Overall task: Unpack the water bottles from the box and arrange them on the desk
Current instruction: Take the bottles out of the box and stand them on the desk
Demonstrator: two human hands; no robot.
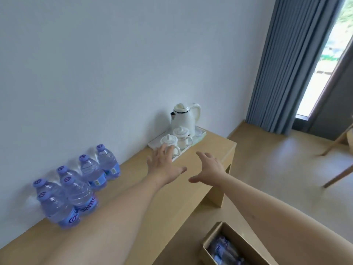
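- Two bare forearms reach forward from the bottom edge over a light wooden desk [133, 236] that runs along a plain white wall [95, 64].
- Left hand [162, 167] hovers above the middle of the desk, fingers spread wide, holding nothing; its fingertips overlap one cup in this view.
- Right hand [208, 169] hovers just beside it, nearer the desk's front edge, also spread wide and empty.
- Six clear plastic water bottles with purple caps and blue labels [76, 190] stand upright near the wall edge of the desk, left of the arms: four bunched close together, two more in a line further along.
- One brown cardboard box [221, 234] sits open on the floor by the desk's front edge, at the lower right; more wrapped bottles [223, 249] lie inside, too blurred to count.
- One white tray [154, 144] lies at the desk's far end by the wall, carrying one white electric kettle [184, 119] and two small white lidded cups [175, 139].
- Grey-blue curtains [286, 64] hang beside a bright window [332, 60] at the upper right.
- Pale wooden chair legs [338, 175] show at the right edge.
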